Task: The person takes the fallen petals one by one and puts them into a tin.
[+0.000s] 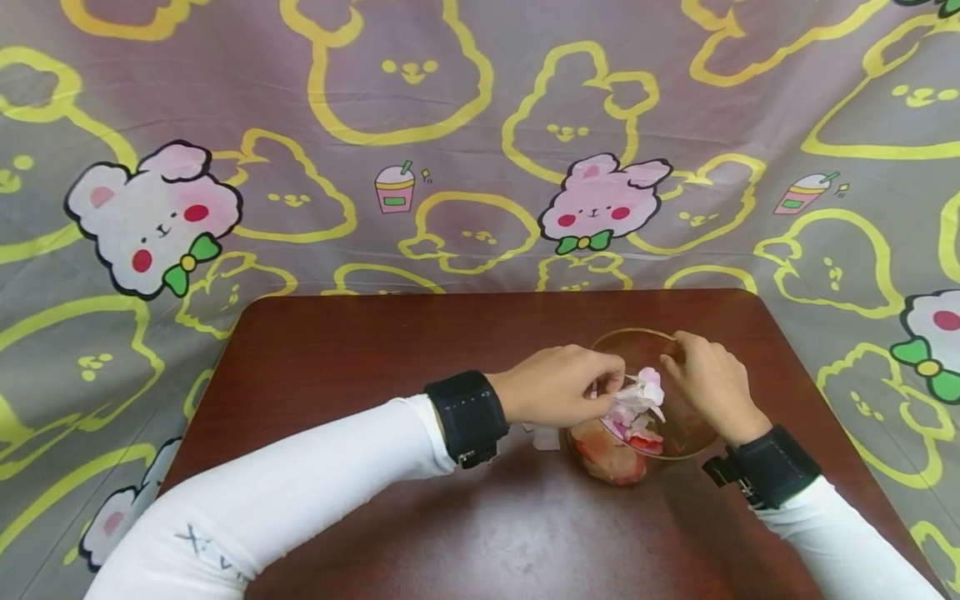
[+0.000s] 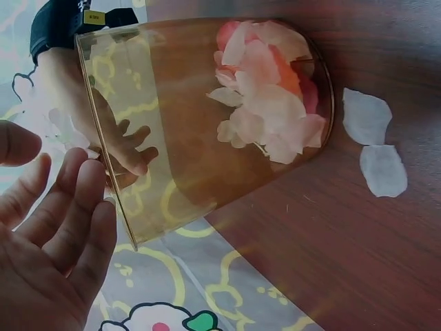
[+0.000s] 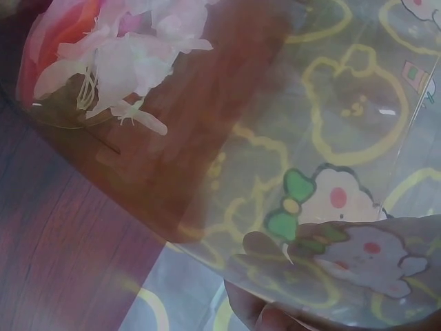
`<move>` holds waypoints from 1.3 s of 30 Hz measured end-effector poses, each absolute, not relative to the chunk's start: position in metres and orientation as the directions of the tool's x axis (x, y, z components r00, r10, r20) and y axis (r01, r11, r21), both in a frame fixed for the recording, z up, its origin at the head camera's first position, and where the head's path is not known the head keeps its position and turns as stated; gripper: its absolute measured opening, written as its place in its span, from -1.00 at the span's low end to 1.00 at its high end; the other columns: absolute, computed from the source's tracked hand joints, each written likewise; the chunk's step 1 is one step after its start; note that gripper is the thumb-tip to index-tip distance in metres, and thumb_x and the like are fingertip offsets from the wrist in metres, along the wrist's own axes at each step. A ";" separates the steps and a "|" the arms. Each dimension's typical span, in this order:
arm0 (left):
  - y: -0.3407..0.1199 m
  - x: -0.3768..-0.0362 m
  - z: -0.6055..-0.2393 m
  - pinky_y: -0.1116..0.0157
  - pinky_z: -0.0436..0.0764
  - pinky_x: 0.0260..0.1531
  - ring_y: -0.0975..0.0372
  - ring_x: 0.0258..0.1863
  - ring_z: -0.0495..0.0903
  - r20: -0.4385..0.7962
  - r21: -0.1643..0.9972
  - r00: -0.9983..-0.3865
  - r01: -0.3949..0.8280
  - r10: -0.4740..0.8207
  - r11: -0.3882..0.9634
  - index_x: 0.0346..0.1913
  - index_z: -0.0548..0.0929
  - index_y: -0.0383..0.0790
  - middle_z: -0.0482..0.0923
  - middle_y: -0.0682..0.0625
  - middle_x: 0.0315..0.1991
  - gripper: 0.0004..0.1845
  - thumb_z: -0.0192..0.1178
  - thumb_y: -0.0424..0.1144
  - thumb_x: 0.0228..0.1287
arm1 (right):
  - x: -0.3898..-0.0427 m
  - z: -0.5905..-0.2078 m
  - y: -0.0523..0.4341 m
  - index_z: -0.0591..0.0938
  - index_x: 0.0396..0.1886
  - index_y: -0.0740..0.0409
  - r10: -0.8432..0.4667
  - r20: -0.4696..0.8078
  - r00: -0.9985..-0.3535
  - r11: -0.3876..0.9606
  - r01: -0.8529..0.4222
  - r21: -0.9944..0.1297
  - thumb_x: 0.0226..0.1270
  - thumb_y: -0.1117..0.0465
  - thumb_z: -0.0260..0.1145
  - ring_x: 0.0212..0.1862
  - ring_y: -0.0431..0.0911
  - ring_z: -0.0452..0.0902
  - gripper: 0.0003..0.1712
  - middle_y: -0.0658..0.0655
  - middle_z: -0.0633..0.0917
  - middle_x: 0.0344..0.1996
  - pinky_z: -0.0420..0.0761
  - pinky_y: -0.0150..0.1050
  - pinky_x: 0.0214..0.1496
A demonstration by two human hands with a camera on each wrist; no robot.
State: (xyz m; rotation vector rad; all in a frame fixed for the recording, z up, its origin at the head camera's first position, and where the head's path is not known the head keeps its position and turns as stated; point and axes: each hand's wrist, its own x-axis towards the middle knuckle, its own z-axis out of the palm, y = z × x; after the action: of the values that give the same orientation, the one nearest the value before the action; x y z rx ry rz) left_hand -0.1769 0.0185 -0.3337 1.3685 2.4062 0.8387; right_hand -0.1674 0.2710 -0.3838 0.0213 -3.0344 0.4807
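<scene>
A tall see-through amber container [image 2: 193, 117] with a wide round rim [image 1: 633, 331] stands on the table. Pink, white and red flower petals [image 2: 265, 89] are heaped at its bottom. My right hand [image 1: 711, 385] grips the rim on the right side; in the right wrist view its fingers [image 3: 251, 296] show partly through the wall. Over the opening, my left hand [image 1: 558, 385] pinches a pale pink-white flower [image 1: 649, 385] between thumb and index finger. The flower looks pale and blurred in the left wrist view, where the other left fingers [image 2: 89, 200] are loosely bent near the rim.
Two loose whitish petals [image 2: 367, 117] lie on the dark wooden table [image 1: 360, 350] beside the container's base. A patterned cloth [image 1: 465, 100] with cartoon animals hangs behind the table's far edge and along its sides. Both wrists wear black bands [image 1: 467, 418].
</scene>
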 end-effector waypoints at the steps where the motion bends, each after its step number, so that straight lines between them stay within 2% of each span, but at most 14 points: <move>1: 0.021 -0.178 -0.334 0.48 0.31 -0.45 0.37 -0.48 0.43 0.059 0.583 -0.530 0.706 0.846 0.402 -0.33 0.49 -0.04 0.44 0.15 -0.48 -0.89 0.16 -0.24 0.37 | -0.167 -0.384 0.271 0.59 -0.31 0.23 -0.004 0.071 -0.998 0.951 -0.025 -0.308 0.37 0.20 0.31 -0.60 -0.03 0.40 -0.84 0.13 0.54 -0.62 0.28 -0.22 -0.62; 10: 0.046 -0.186 -0.341 0.47 0.28 -0.48 0.35 -0.49 0.42 -0.019 0.455 -0.559 0.734 0.829 0.505 -0.33 0.54 -0.05 0.39 0.14 -0.53 -0.89 0.16 -0.21 0.41 | -0.167 -0.383 0.271 0.59 -0.27 0.25 -0.007 0.071 -0.997 0.950 -0.029 -0.311 0.38 0.21 0.31 -0.61 -0.04 0.38 -0.84 0.13 0.52 -0.63 0.26 -0.22 -0.63; 13: 0.050 -0.184 -0.344 0.43 0.32 -0.39 0.36 -0.43 0.49 -0.046 0.344 -0.550 0.775 0.834 0.531 -0.31 0.63 -0.02 0.49 0.19 -0.51 -0.89 0.18 -0.17 0.41 | -0.167 -0.384 0.270 0.59 -0.31 0.23 -0.011 0.078 -0.997 0.948 -0.036 -0.317 0.38 0.22 0.31 -0.62 -0.05 0.38 -0.85 0.12 0.53 -0.63 0.24 -0.22 -0.64; 17: 0.052 -0.181 -0.346 0.36 0.40 -0.21 0.38 -0.25 0.60 -0.058 0.248 -0.535 0.810 0.843 0.531 -0.19 0.75 0.05 0.70 0.24 -0.32 -0.86 0.20 -0.08 0.41 | -0.166 -0.384 0.271 0.57 -0.33 0.22 -0.019 0.089 -0.996 0.947 -0.047 -0.318 0.39 0.22 0.32 -0.63 -0.05 0.37 -0.84 0.11 0.51 -0.64 0.23 -0.21 -0.63; 20: 0.050 -0.181 -0.347 0.38 0.47 -0.13 0.35 -0.21 0.60 -0.032 0.293 -0.544 0.797 0.838 0.529 -0.13 0.76 0.03 0.73 0.21 -0.24 -0.84 0.21 -0.08 0.41 | -0.166 -0.384 0.270 0.56 -0.34 0.23 -0.019 0.091 -0.996 0.947 -0.047 -0.318 0.39 0.21 0.33 -0.63 -0.05 0.36 -0.82 0.11 0.49 -0.65 0.23 -0.21 -0.63; 27: 0.032 -0.184 -0.347 0.42 0.55 -0.11 0.32 -0.19 0.54 0.078 0.389 -0.597 0.755 0.798 0.527 -0.07 0.71 -0.06 0.67 0.12 -0.19 -0.85 0.17 -0.16 0.45 | -0.167 -0.384 0.270 0.57 -0.32 0.24 -0.015 0.077 -0.997 0.949 -0.038 -0.314 0.39 0.21 0.32 -0.61 -0.04 0.39 -0.82 0.13 0.53 -0.62 0.25 -0.21 -0.63; 35: -0.009 -0.194 -0.363 0.25 0.62 0.05 0.25 0.01 0.61 0.114 0.465 -0.696 0.668 0.709 0.581 0.08 0.66 -0.08 0.67 0.06 0.01 -0.77 0.15 -0.17 0.47 | -0.167 -0.385 0.270 0.59 -0.33 0.21 -0.011 0.078 -0.997 0.950 -0.035 -0.309 0.38 0.21 0.34 -0.58 -0.03 0.43 -0.84 0.14 0.58 -0.61 0.28 -0.19 -0.61; 39: -0.033 -0.202 -0.375 0.19 0.63 0.08 0.19 0.07 0.63 0.115 0.463 -0.745 0.625 0.657 0.629 0.08 0.66 -0.10 0.68 0.03 0.02 -0.77 0.18 -0.19 0.45 | -0.167 -0.385 0.270 0.58 -0.35 0.21 -0.011 0.081 -0.997 0.951 -0.035 -0.308 0.38 0.21 0.34 -0.59 -0.04 0.42 -0.84 0.12 0.54 -0.63 0.26 -0.19 -0.62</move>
State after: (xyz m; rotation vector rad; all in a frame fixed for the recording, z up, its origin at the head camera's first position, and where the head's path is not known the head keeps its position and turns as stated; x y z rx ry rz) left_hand -0.2016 -0.0330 -0.3747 1.0934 2.7757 0.7509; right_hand -0.1673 0.2700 -0.3851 0.0354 -3.0254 0.4806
